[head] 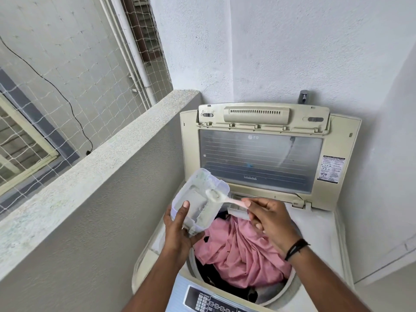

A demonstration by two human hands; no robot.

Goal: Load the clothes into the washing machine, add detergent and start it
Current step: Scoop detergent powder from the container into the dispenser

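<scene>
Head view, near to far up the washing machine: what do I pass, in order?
Control panel → pink garment in the drum → detergent scoop → raised glass lid → tap on the back wall.

White textured corner walls (292, 41), grey speckled parapet (108, 149), netted opening (56, 70) with daylight, white drainpipe (132, 46).
</scene>
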